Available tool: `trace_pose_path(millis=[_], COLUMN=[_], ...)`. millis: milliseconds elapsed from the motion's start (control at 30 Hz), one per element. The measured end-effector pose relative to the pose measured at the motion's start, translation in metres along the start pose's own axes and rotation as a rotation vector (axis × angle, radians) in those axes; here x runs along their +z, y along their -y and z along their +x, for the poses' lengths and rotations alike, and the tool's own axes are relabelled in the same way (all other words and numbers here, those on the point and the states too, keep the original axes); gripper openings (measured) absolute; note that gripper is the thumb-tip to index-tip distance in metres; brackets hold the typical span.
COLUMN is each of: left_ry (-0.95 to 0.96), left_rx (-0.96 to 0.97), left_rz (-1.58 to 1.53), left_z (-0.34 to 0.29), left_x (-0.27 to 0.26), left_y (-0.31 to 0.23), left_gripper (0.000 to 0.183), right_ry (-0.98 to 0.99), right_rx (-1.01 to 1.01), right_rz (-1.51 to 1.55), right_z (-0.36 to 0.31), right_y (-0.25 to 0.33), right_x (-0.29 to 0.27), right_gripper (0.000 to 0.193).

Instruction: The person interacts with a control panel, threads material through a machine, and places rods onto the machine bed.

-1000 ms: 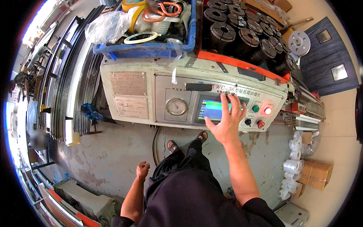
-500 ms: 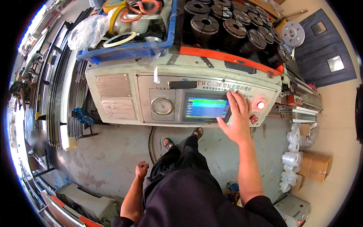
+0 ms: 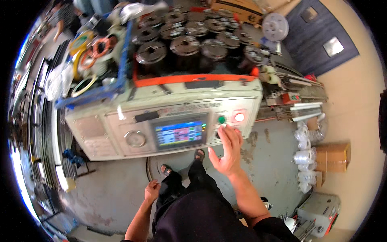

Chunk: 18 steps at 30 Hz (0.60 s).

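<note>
My right hand [image 3: 229, 150] is open, its thumb and fingers apart, in front of the lower right part of a pale machine's control panel [image 3: 220, 136]. Its fingertips overlap a knob or button there; whether they touch it I cannot tell. Just above the fingers are a green button [image 3: 221, 119] and a lit red button [image 3: 239, 117]. Left of the hand, a touch screen [image 3: 179, 132] shows a blue display with coloured blocks. A round gauge [image 3: 135, 139] sits further left. My left hand [image 3: 152, 190] hangs low beside my leg, its fingers curled, with nothing visible in it.
On the machine stand a blue crate [image 3: 119, 86] of tape rolls and odds and ends, and a red-edged tray [image 3: 193, 78] of dark metal cylinders [image 3: 184, 46]. Long metal strips [image 3: 38, 133] fill the left. Cardboard boxes [image 3: 332, 157] and wrapped rolls [image 3: 304, 157] line the right wall. Another person [image 3: 66, 18] is at far left.
My right hand has left the screen's right edge and drawn back toward the lower buttons. The screen shows a different page. The view has turned, shifting the machine left and down.
</note>
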<state>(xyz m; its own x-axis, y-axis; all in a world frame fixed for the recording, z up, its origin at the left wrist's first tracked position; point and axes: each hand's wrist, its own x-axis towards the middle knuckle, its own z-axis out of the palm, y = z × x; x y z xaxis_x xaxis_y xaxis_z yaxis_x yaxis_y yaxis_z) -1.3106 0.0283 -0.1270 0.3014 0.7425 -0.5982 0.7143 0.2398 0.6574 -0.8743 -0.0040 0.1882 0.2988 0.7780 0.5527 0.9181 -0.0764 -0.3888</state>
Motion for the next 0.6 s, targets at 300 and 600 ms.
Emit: trace_pose_path(millis=[300,600], left_ry=[0.751,0.038], left_rx=[0.558,1.053], left_rz=[0.163,0.432], left_z=[-0.042,0.011], left_x=[0.131,0.380], left_y=[-0.383,-0.726], left_gripper=[0.054,0.075], right_ry=[-0.336,-0.141], right_rx=[0.255,0.608], right_rz=[0.049,0.036], right_z=[-0.070,-0.160], right_y=[-0.157,-0.387], right_x=[-0.102,-0.216], right_gripper=[0.060,0.055])
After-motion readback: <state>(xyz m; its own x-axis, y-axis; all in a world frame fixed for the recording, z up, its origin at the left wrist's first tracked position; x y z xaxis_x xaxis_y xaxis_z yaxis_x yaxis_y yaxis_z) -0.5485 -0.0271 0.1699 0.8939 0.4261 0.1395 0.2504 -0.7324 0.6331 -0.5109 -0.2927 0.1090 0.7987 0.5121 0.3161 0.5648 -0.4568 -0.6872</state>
